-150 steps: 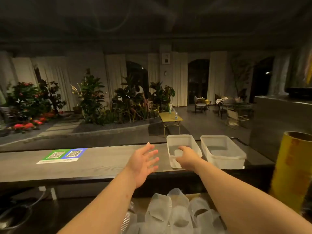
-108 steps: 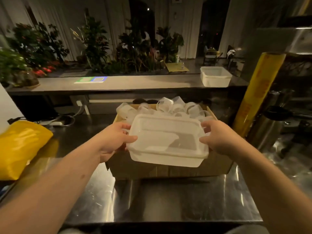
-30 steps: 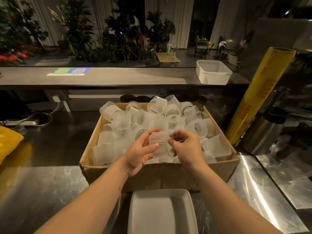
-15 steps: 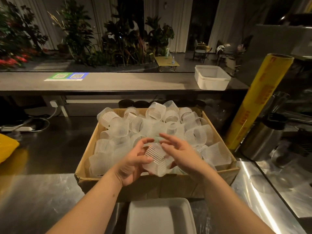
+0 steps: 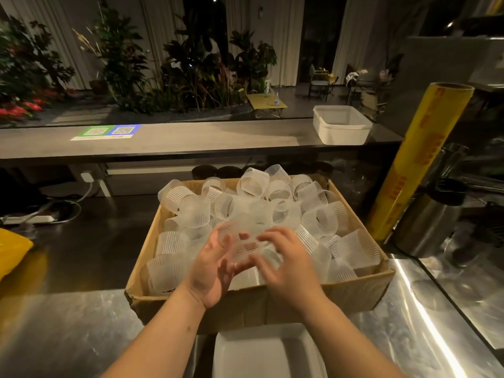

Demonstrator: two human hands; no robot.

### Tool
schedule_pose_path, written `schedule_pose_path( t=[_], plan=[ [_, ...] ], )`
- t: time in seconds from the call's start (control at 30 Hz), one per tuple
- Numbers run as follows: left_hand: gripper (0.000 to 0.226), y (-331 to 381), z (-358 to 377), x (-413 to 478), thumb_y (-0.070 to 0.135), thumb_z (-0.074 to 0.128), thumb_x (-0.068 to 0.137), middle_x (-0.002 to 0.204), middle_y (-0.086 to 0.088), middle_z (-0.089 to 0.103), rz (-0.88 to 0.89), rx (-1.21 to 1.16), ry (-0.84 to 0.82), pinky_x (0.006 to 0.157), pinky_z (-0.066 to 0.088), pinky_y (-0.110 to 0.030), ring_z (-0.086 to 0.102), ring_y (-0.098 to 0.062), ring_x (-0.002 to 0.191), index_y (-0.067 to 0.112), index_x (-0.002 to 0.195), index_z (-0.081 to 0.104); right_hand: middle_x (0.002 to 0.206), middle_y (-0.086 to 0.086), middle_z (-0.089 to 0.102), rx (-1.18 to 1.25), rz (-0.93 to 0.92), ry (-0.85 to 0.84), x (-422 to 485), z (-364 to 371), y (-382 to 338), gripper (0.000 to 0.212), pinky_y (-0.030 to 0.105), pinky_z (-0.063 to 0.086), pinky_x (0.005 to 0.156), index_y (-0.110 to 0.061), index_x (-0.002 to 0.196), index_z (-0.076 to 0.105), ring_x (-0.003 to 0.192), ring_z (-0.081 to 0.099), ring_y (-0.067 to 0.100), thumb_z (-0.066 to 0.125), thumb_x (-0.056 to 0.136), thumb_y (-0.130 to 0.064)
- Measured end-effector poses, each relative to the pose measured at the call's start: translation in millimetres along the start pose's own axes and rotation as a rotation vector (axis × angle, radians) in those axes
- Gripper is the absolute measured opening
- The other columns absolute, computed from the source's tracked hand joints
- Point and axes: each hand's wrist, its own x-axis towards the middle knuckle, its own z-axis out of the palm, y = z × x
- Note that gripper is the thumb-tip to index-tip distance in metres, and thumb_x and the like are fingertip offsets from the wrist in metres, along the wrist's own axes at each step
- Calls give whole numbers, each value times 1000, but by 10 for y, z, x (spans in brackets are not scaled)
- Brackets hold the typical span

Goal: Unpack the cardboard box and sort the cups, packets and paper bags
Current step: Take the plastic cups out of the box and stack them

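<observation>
Now a clear cup (image 5: 245, 241) is held above the cardboard box (image 5: 354, 290) on the bench (image 5: 68, 323), with left hand (image 5: 212, 271) and right hand (image 5: 289, 266) both curled round it.

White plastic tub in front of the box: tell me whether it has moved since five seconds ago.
Yes. The white plastic tub left the rear counter, came toward the person and now sits on this side of the cardboard box.

Hands: left hand (image 5: 211, 268) and right hand (image 5: 286, 264) hold 1 ribbed clear cup (image 5: 245, 236).
Box: cardboard box (image 5: 354, 290) under the hands, heaped with loose cups (image 5: 324, 222).
Tub: white tub (image 5: 261, 350) just before it, on steel counter (image 5: 68, 323).
</observation>
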Motion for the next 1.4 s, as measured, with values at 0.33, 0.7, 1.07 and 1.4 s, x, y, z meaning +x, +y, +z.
schedule_pose_path(
  t=[0.33,0.7,1.07,1.4],
  plan=[
    [56,-31,44,4,24,71,77,113,-11,71,14,54,38,80,61,-49,69,-36,105,21,130,55,145,-11,48,-392,391,-6,136,-435,399,76,52,9,126,-30,143,42,146,32,18,82,80,-45],
    [78,-32,41,-21,30,87,69,128,-21,62,-15,192,57,91,58,-48,65,-40,116,24,136,49,135,-14,37,17,77,-378,213,-277,90,69,15,38,110,-37,142,48,126,43,3,82,84,-22],
    [83,-47,21,-21,27,92,60,128,-17,63,-19,298,50,90,59,-46,67,-35,112,26,133,52,145,-17,42,43,71,-333,156,-306,89,82,21,38,112,-32,154,36,134,41,-2,80,85,-42],
    [106,-32,51,2,29,103,40,129,-21,60,-8,225,71,98,53,-58,64,-41,115,21,131,51,113,-9,59,-453,393,-336,106,-705,509,10,26,53,90,-27,88,73,104,56,10,77,87,-36]
  ],
)
